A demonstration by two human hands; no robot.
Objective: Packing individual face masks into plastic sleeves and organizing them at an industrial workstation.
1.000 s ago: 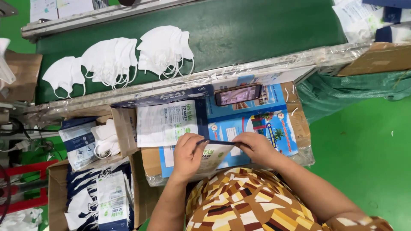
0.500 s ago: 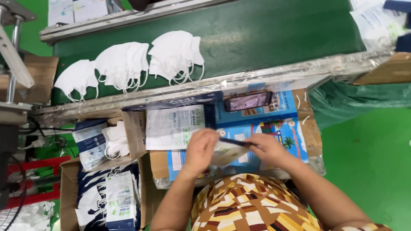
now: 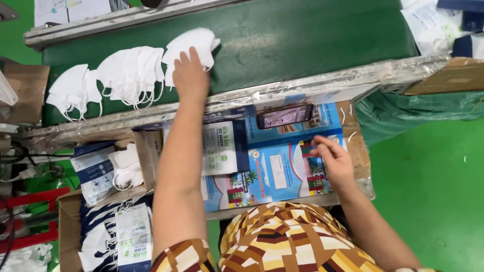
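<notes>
On the green conveyor belt (image 3: 302, 35), left hand (image 3: 190, 75) lies flat, fingers released, on a white mask (image 3: 194, 45). Right hand (image 3: 335, 163) rests loosely curled, grasping nothing, on the desk (image 3: 282, 171).

— Floor? Glossy green (image 3: 433, 181), evenly lit, no hard shadows.

— And across the top? Dark green conveyor belt (image 3: 312, 35), edged by a metal rail wrapped in clear plastic (image 3: 322, 83).

— Left side? Red metal frame (image 3: 30, 216), tangled cables (image 3: 20, 161), open cardboard boxes (image 3: 68, 226). Right: green plastic sheeting (image 3: 418, 113).
</notes>
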